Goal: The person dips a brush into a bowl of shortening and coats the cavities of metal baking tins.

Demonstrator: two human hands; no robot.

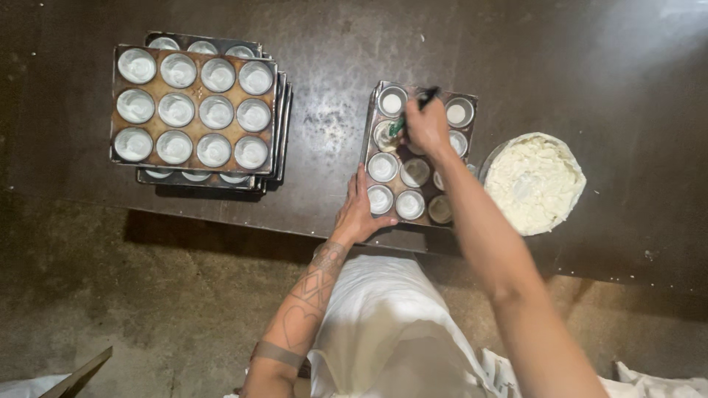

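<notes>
White apron cloth hangs nearest the camera, below the edge of the dark, scuffed metal counter (516,44). The left hand (359,214) lies flat and spread on the near left corner of the worn twelve-cup metal muffin tray (372,133), steadying it. Right of that tray sits a round bowl of pale, lumpy fat (535,183). Over the tray's far cups, the right hand (428,127) is closed around a dark-handled brush (417,107). Well left of the tray rests a stack of greased muffin tins (195,107).

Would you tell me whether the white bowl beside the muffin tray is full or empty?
Full: the bowl is heaped with white fat above its rim.
</notes>
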